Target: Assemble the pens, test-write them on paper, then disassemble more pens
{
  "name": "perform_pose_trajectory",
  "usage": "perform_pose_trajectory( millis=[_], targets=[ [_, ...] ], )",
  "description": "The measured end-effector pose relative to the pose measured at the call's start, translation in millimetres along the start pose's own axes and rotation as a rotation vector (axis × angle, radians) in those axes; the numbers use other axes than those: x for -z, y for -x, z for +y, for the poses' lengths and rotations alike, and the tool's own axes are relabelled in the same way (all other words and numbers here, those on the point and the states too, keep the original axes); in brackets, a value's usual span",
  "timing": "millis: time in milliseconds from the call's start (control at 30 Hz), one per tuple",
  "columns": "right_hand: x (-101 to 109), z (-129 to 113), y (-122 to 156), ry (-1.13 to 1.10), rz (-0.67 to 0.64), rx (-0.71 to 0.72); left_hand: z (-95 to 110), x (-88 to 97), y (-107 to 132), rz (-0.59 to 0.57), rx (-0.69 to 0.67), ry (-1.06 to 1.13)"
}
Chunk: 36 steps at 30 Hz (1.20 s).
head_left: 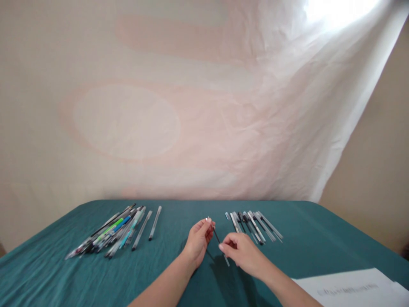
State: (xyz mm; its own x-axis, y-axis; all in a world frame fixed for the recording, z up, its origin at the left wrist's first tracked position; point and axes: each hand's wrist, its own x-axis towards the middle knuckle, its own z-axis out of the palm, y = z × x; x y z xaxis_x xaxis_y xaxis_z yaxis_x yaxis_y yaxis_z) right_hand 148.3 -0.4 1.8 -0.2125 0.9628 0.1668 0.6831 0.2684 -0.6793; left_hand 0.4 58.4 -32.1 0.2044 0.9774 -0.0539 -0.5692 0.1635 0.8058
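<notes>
Over the middle of the table, a thin pen refill slants between my two hands, dark along its upper part and pale, see-through at its lower end. My left hand is closed, pinching its upper end between thumb and fingertips; a small bright tip shows there. Lower down, my right hand has thumb and forefinger closed on the same refill, and its pale tail sticks out below them. Just beyond my right hand lies a loose row of clear and black pens or pen parts.
To the left is a heaped pile of pens, several clear, some green or blue. Two clear pens lie at its right side. White paper sheets with blurred marks rest at front right on the green cloth. A pale sheet hangs behind.
</notes>
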Motion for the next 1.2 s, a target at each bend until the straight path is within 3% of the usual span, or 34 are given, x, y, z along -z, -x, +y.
perform_pose_trajectory(
  millis=[200, 367, 567, 700, 1200],
  targets=[
    [-7, 4, 2, -0.093, -0.050, -0.056, 0, -0.9, 0, -0.002, -0.009, -0.014],
    [1, 6, -1, -0.093, -0.049, -0.065, 2, -4.9, 3, 0.015, -0.020, -0.033],
    [19, 23, -11, 0.338, 0.177, -0.103, 0, -4.1, 1, 0.045, -0.006, -0.018],
    [18, 36, -15, 0.599, 0.190, -0.207, -3, -0.9, -1, 0.035, -0.007, -0.027],
    [12, 34, -16, 0.607, 0.239, -0.154, 0, -6.2, 3, 0.001, 0.012, -0.159]
  ],
)
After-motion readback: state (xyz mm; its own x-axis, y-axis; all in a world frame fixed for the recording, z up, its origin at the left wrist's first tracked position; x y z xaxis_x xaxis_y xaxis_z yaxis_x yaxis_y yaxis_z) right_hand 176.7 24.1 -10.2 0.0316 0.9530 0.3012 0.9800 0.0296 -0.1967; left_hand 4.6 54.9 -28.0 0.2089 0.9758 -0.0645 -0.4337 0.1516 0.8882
